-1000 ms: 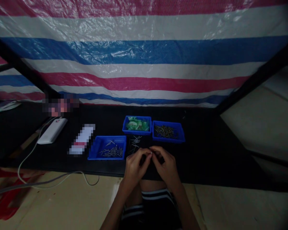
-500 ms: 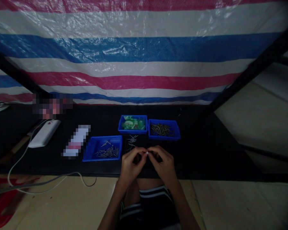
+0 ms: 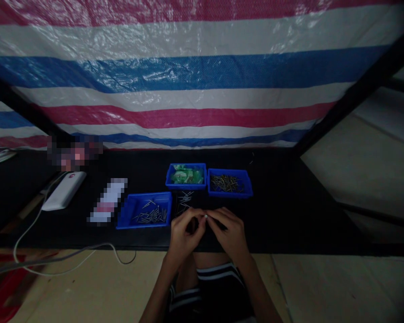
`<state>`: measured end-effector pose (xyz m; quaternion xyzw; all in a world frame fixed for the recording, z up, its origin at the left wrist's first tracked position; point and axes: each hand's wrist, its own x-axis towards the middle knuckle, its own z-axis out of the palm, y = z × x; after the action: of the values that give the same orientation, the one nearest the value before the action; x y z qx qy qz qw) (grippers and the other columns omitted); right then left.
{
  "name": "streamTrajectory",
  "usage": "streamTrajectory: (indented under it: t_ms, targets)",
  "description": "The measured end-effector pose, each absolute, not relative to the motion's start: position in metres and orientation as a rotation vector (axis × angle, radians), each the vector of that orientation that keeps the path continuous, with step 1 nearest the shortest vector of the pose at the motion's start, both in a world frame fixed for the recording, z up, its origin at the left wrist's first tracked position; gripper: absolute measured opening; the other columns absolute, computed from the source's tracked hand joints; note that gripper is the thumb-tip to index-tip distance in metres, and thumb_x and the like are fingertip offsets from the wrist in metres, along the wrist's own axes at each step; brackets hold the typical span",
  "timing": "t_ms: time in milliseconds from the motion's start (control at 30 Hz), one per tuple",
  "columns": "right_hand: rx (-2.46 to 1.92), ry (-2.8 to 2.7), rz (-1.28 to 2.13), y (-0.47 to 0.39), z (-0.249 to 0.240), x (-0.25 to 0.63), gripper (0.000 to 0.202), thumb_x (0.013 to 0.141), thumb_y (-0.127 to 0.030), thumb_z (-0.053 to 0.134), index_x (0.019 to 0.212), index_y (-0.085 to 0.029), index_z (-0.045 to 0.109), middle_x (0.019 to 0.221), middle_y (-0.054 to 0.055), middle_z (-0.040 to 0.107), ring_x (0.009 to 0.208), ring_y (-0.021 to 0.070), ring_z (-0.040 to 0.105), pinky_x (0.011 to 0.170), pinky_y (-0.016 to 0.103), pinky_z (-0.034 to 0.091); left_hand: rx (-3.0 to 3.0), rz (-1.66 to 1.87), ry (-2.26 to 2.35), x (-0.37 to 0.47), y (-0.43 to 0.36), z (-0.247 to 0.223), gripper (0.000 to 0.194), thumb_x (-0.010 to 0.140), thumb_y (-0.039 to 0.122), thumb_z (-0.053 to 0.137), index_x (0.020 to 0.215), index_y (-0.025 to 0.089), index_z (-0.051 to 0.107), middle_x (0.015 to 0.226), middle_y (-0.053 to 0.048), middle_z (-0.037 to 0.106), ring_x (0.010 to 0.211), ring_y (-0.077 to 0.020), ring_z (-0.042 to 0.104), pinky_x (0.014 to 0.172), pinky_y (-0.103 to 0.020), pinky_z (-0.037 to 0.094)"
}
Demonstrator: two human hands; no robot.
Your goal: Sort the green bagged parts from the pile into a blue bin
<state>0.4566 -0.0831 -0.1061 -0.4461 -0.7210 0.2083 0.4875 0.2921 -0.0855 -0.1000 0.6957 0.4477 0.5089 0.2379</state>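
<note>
My left hand and my right hand meet fingertip to fingertip over the front of the black table. Both pinch at a tiny whitish piece; it is too small to tell its kind. Just beyond the left hand, several thin metal screws or nails lie loose on the table. A blue tray with more silvery ones sits to the left. Behind the hands, one blue tray carries green plastic packets, and another blue tray has darker, brassy pins or screws.
A white power bank with a cable lies on the left, beside a blurred-out flat item. Striped sheeting hangs behind the black table, between dark frame bars. A red stool stands at lower left.
The hands stay together at nearly the same spot. The right fingers have shifted slightly over the whitish piece, and the whole view has moved a little.
</note>
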Motion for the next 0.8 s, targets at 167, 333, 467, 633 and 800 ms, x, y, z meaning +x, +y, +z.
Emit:
streamTrajectory:
  t_ms: [167,333,467,633,800]
  targets:
    - [-1.089,-1.744,0.479,-0.0824,-0.1065,0.4559,0.016,0.100,-0.017,0.064,0.103,-0.025,0.078,0.089,0.001,0.079,0.079,0.0175,0.075,0.085,0.036,0.059,1.913,1.394,1.215,0.2914,-0.0854,-0.1011,0.009,0.097,0.017,0.065,0.102,0.021,0.071,0.078,0.001,0.069,0.064,-0.0102,0.061,0.062,-0.020,0.049]
    - [-1.099,-1.731,0.506,-0.0825,-0.1056,0.4562,0.018,0.099,-0.016,0.064,0.107,-0.026,0.077,0.094,0.002,0.081,0.083,0.0185,0.076,0.083,0.035,0.059,1.937,1.355,1.207,0.2909,-0.0858,-0.1056,0.010,0.098,0.018,0.064,0.103,0.021,0.072,0.082,-0.001,0.069,0.067,-0.0114,0.062,0.063,-0.022,0.049]
    - [-1.102,-1.727,0.507,-0.0820,-0.1071,0.4571,0.019,0.098,-0.017,0.064,0.107,-0.027,0.078,0.093,0.002,0.081,0.081,0.0183,0.075,0.080,0.034,0.060,1.928,1.351,1.204,0.2908,-0.0856,-0.1079,0.010,0.099,0.019,0.064,0.105,0.021,0.073,0.081,-0.001,0.069,0.066,-0.0115,0.060,0.062,-0.022,0.047]
    - [-1.083,-1.741,0.478,-0.0807,-0.1119,0.4576,0.019,0.098,-0.015,0.065,0.107,-0.026,0.078,0.095,0.002,0.081,0.084,0.0185,0.077,0.088,0.035,0.060,1.894,1.334,1.187,0.2908,-0.0852,-0.1069,0.008,0.099,0.020,0.065,0.104,0.021,0.070,0.082,0.000,0.070,0.066,-0.0107,0.060,0.063,-0.022,0.047]
    - [-1.099,-1.744,0.480,-0.0805,-0.1124,0.4580,0.017,0.096,-0.014,0.067,0.104,-0.026,0.077,0.091,0.001,0.080,0.081,0.0189,0.075,0.085,0.035,0.060,1.803,1.245,1.208,0.2909,-0.0857,-0.1056,0.007,0.099,0.023,0.065,0.105,0.021,0.068,0.079,0.002,0.066,0.063,-0.0095,0.057,0.060,-0.020,0.044]
